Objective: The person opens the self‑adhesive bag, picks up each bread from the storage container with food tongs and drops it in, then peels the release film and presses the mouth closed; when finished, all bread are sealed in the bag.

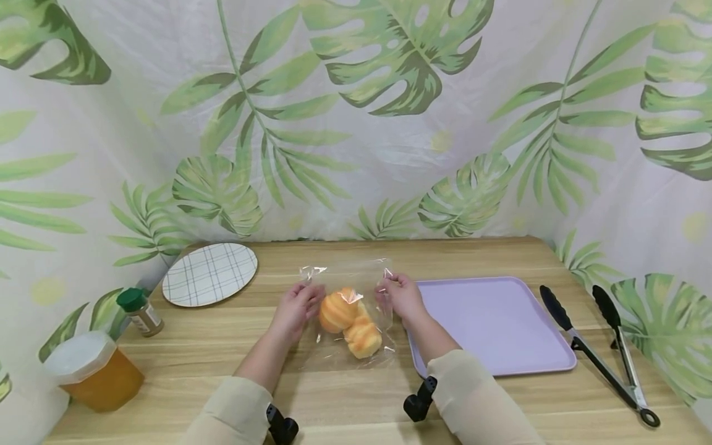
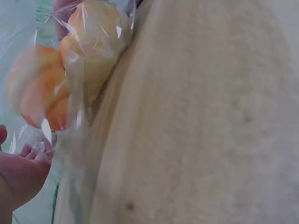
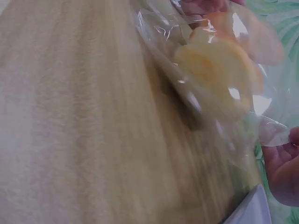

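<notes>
A clear plastic bag [image 1: 325, 355] holds a round orange-striped bread roll [image 1: 336, 312] and a paler, lobed bread roll [image 1: 364, 340]. My left hand [image 1: 298, 305] pinches the bag's left side near its upper part. On the opposite side, my right hand [image 1: 402, 296] grips the film between thumb and fingers. In the left wrist view the orange roll [image 2: 44, 88] lies against the film just above the left hand [image 2: 23, 175]. The right wrist view has the pale roll [image 3: 215, 77] through the glossy bag, with the right hand [image 3: 284, 170] at its edge.
To the right lies a lilac tray [image 1: 489, 327], with black-tipped tongs [image 1: 603, 364] spread beside it. A checked oval plate [image 1: 210, 275] is at back left. Near the table's left edge stand a green-capped spice jar [image 1: 141, 312] and a white-lidded amber tub [image 1: 100, 374].
</notes>
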The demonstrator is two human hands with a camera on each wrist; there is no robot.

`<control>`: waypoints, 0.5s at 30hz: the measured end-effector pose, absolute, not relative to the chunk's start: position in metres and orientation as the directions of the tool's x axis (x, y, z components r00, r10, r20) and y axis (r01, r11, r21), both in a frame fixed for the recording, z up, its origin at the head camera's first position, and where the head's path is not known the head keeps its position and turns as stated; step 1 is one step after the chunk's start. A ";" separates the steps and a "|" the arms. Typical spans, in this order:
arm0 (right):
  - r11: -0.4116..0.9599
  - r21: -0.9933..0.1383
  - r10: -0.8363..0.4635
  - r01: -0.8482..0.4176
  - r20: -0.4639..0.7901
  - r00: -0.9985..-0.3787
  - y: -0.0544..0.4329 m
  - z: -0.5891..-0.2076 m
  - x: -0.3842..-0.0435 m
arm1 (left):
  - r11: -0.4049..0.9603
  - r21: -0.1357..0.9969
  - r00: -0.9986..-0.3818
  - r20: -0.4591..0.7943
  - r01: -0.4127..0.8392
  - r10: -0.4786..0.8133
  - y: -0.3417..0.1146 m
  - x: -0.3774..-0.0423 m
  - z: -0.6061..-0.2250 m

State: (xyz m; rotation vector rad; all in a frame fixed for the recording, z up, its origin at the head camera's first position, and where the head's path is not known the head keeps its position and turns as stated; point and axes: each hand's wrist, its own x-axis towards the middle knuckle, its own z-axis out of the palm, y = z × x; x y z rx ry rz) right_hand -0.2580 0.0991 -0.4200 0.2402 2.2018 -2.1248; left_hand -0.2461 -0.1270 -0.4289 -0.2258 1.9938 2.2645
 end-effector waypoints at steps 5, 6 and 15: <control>0.012 -0.980 0.084 0.200 -0.198 -0.977 0.096 -0.429 -0.253 | -0.072 0.976 -0.979 -0.204 -0.204 0.010 -0.128 -0.247 -0.433; 0.001 -0.979 0.086 0.206 -0.205 -0.975 0.096 -0.429 -0.253 | -0.064 0.977 -0.979 -0.203 -0.204 0.019 -0.127 -0.248 -0.434; 0.067 -0.978 0.124 0.196 -0.187 -0.975 0.095 -0.431 -0.255 | -0.101 0.975 -0.980 -0.196 -0.199 0.041 -0.128 -0.252 -0.435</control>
